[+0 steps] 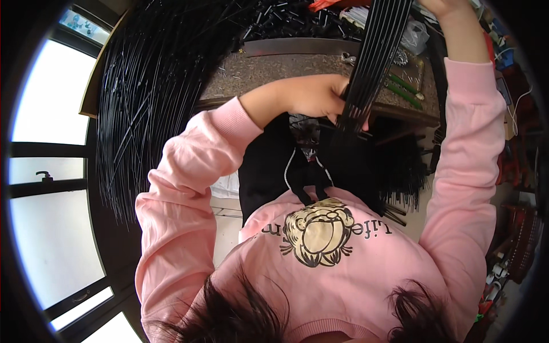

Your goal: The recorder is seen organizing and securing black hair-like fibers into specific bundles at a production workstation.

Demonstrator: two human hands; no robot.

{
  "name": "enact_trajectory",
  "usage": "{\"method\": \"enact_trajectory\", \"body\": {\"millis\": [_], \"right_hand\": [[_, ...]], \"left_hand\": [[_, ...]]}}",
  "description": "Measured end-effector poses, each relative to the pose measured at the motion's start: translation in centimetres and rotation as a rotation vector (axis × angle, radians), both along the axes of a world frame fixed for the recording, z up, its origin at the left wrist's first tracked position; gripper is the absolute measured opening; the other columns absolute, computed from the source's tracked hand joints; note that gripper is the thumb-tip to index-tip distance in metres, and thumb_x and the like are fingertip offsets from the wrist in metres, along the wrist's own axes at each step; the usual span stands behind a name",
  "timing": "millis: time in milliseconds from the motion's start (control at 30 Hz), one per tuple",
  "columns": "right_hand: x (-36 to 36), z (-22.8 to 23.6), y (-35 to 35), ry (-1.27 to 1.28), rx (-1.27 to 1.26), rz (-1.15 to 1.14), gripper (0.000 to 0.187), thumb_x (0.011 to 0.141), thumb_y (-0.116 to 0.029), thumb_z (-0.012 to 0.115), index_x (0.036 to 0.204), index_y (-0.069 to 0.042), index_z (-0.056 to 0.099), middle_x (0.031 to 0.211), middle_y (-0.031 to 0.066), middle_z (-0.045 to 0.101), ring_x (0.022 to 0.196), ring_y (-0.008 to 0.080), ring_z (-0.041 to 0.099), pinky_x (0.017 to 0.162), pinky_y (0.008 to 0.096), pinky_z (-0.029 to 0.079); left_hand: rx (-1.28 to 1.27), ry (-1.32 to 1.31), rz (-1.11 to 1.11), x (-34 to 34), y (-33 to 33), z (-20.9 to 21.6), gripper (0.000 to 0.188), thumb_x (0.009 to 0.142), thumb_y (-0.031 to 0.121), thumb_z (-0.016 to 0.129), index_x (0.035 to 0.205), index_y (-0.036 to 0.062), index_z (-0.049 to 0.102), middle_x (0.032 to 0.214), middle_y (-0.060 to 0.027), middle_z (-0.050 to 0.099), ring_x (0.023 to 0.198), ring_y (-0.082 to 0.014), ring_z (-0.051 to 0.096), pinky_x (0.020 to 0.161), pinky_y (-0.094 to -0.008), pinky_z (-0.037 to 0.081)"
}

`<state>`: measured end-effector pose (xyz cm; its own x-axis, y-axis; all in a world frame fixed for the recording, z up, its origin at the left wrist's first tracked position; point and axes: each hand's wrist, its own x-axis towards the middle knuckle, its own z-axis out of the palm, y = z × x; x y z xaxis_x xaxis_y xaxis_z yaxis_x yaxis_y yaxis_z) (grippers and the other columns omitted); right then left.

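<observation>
My left hand (320, 98) is closed around the lower end of a flat bundle of thin black cables (377, 48), with its fingertips showing on the bundle's far side. From there the bundle slants up to the right, over the table edge, and leaves the view at the top. My right hand (443, 6) is at the top edge, beside the bundle's upper part. Its fingers are cut off by the frame, so whether they touch the cables does not show.
Long black cables (154, 103) hang over the left of the brown worktable (269, 68). A metal bar (303, 47) lies before a pile of small black parts (286, 23). Green-handled pliers (405, 91) and a clear plastic bag (414, 37) lie right of the bundle. More black cables (400, 166) hang below.
</observation>
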<state>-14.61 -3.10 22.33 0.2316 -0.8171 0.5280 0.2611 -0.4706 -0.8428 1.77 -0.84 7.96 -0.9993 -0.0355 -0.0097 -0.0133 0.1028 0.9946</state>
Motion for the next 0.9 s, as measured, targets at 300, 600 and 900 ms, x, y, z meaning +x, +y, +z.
{"method": "enact_trajectory", "body": {"millis": [300,600,900], "right_hand": [[-2.4,-4.0,-0.7,-0.168,0.205,-0.240,0.018,0.079,-0.013,0.038,0.072,0.001,0.047,0.068,0.0096,0.052,0.072,0.0204,0.054,0.056,0.0236,0.048],[-4.5,-5.1,0.1,-0.282,0.280,-0.187,0.017,0.079,-0.013,0.038,0.071,0.000,0.047,0.067,0.0088,0.051,0.071,0.0201,0.054,0.056,0.0240,0.048],[-5.9,-8.7,0.8,-0.254,0.391,-0.160,0.016,0.079,-0.016,0.040,0.075,-0.002,0.047,0.068,0.0072,0.052,0.073,0.0191,0.054,0.060,0.0244,0.046]], "left_hand": [[0.274,-0.108,0.069,0.0,3.1,-0.9,0.018,0.073,0.009,0.046,0.089,0.0009,0.047,0.081,-0.0079,0.054,0.073,-0.0145,0.053,0.061,-0.0237,0.044],[0.598,-0.081,0.073,-0.7,4.7,-0.7,0.034,0.063,0.002,0.041,0.096,-0.0011,0.039,0.086,-0.0132,0.052,0.077,-0.0209,0.053,0.065,-0.0301,0.044],[0.750,-0.099,-0.074,-0.7,5.6,-1.7,0.021,0.073,0.015,0.045,0.089,0.0010,0.043,0.080,-0.0123,0.053,0.077,-0.0235,0.054,0.065,-0.0298,0.044]]}}
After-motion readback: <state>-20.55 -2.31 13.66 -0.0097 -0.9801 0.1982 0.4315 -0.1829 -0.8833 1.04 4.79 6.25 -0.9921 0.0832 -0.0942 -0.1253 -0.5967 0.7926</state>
